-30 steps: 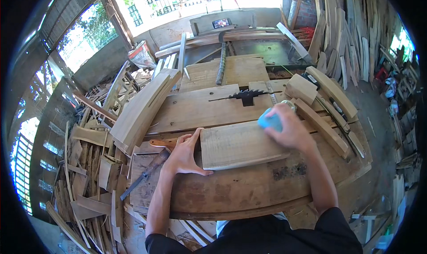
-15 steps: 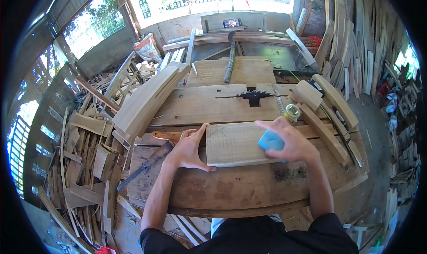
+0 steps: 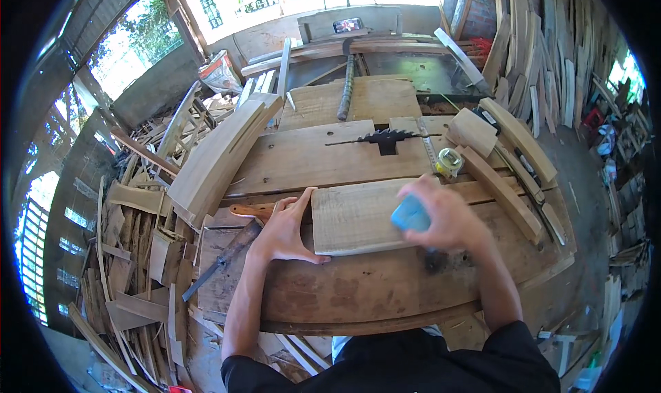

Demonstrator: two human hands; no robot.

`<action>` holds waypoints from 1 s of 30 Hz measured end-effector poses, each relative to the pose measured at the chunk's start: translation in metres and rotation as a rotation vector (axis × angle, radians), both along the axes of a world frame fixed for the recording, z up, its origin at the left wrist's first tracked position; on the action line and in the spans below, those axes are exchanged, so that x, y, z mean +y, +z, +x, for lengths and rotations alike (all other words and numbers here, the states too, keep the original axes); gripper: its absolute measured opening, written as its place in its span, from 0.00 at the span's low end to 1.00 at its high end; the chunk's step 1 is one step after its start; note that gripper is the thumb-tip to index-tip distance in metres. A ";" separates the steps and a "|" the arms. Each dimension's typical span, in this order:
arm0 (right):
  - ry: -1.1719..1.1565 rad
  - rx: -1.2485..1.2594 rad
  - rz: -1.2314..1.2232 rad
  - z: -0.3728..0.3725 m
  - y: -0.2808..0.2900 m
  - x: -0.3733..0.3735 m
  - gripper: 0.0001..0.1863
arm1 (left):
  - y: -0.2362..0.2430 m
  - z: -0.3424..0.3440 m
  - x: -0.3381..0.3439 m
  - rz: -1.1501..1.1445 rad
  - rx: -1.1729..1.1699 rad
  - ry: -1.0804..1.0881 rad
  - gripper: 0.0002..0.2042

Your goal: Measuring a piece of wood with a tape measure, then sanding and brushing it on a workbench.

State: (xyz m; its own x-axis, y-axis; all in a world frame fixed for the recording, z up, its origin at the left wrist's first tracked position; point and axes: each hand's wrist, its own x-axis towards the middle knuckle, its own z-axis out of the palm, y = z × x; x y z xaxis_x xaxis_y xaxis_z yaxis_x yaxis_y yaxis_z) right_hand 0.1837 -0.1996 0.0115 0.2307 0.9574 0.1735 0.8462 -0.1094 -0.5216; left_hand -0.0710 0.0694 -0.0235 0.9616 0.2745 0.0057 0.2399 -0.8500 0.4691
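Observation:
A pale wooden board [image 3: 351,217] lies across the worktable [image 3: 358,290] in front of me. My left hand [image 3: 288,229] spans its left end, thumb at the near corner and index finger at the far one, holding it. In my right hand [image 3: 444,217] is a light-blue block [image 3: 411,214], pressed to or just over the board's right part; blur hides the exact contact. The board's right end is partly covered by that hand. Beside my left hand are a brown wooden handle [image 3: 251,210] and a long dark metal blade [image 3: 224,259].
A toothed circular saw blade [image 3: 389,140] sticks up through the tabletop beyond the board. A tape measure [image 3: 449,162], wood blocks [image 3: 499,193] and slim tools stand at right. Thick planks [image 3: 220,159] lean at left, above heaped scrap wood [image 3: 131,255].
My right hand has shifted slightly with the blue block, its fingers closing more around it. The left hand stays at the board's end. The whole view has shifted a little.

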 end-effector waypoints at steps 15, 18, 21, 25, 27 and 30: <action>-0.058 0.033 -0.020 0.021 0.015 -0.007 0.32 | -0.006 0.008 0.006 0.041 -0.003 0.007 0.75; -0.323 -0.100 0.108 0.048 0.011 -0.006 0.27 | -0.001 0.012 -0.001 0.032 -0.014 -0.005 0.75; -0.111 -0.214 0.218 0.022 -0.011 0.013 0.26 | 0.000 0.007 0.003 0.057 -0.013 -0.010 0.76; 0.196 -0.236 0.263 -0.039 -0.020 0.032 0.27 | -0.004 0.006 0.004 0.033 -0.015 -0.012 0.76; 0.267 -0.214 0.271 -0.038 -0.018 0.039 0.27 | -0.003 0.007 0.003 0.024 -0.036 -0.025 0.75; 0.077 -0.203 0.296 -0.010 -0.017 0.065 0.29 | 0.001 0.012 0.000 0.040 -0.008 -0.010 0.75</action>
